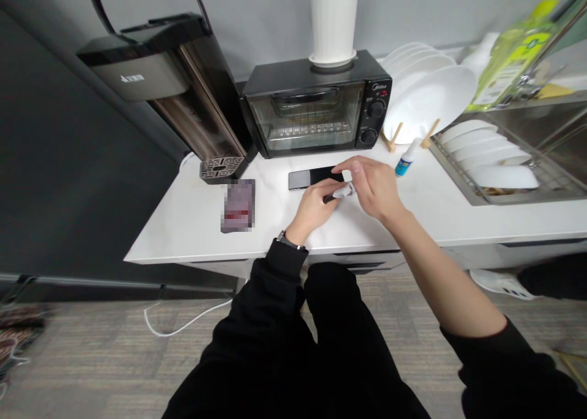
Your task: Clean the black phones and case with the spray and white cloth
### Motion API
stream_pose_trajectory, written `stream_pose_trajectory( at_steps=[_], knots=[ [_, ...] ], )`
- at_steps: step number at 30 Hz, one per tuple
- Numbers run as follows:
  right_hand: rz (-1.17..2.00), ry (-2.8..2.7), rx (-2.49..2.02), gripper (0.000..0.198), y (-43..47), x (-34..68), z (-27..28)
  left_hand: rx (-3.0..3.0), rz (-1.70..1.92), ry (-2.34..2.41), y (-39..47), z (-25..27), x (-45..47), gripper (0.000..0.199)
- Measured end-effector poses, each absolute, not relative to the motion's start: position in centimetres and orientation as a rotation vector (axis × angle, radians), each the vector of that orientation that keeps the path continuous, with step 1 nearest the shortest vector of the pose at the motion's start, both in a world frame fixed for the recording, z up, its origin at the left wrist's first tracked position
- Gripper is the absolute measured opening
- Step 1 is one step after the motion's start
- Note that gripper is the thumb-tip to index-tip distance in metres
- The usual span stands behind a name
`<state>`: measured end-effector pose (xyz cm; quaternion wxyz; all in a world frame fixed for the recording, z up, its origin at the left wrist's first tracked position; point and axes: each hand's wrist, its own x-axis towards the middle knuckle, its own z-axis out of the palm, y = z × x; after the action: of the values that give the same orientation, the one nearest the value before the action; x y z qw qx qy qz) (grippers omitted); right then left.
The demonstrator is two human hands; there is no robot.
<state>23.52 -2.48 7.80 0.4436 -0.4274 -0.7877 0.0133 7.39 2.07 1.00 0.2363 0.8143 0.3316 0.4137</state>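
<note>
My left hand (314, 206) is closed around a small dark thing (328, 198) whose kind I cannot make out. Against it lies a whitish crumpled piece (345, 190), like tissue or thin cloth. My right hand (373, 186) bends over this piece from the right, thumb and fingers around it, partly hiding it. Just beyond both hands a black phone (315, 177) lies flat on the white counter (275, 223). To the right of my right hand stands a small white spray bottle (405, 159) with a blue label.
A black toaster oven (316, 107) with a white pot (334, 21) on top stands behind. On the left are a water dispenser (183, 88) and a purplish pouch-like item (239, 205), blurred out. White plates (426, 95), a green soap bottle (509, 64) and a dish rack (488, 156) are right.
</note>
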Motion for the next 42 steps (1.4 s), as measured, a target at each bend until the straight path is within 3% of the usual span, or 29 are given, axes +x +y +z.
stream_pose_trajectory(
  at_steps=[6,11,16,29,35,42],
  knots=[
    [-0.04,-2.111,-0.947,0.058,-3.1,23.0,7.6,2.35,1.148,0.956,2.0,0.8,7.2,0.041],
    [0.087,-1.876,-1.048,0.064,-2.3,24.0,7.2,2.198,1.185,0.877,1.8,1.3,7.3,0.037],
    [0.006,-2.029,-0.968,0.058,-2.7,23.4,7.1,2.238,1.143,0.949,1.6,1.7,7.3,0.053],
    [0.023,-1.899,-0.995,0.063,-1.9,23.8,6.8,2.193,1.189,0.922,1.7,1.6,7.4,0.031],
    [0.027,-1.935,-0.971,0.054,-2.0,23.4,7.1,2.21,1.164,1.03,1.7,1.5,7.3,0.036],
    [0.057,-1.867,-1.046,0.06,-1.8,23.5,7.6,2.194,1.204,0.942,1.8,1.2,7.3,0.033]
  ],
)
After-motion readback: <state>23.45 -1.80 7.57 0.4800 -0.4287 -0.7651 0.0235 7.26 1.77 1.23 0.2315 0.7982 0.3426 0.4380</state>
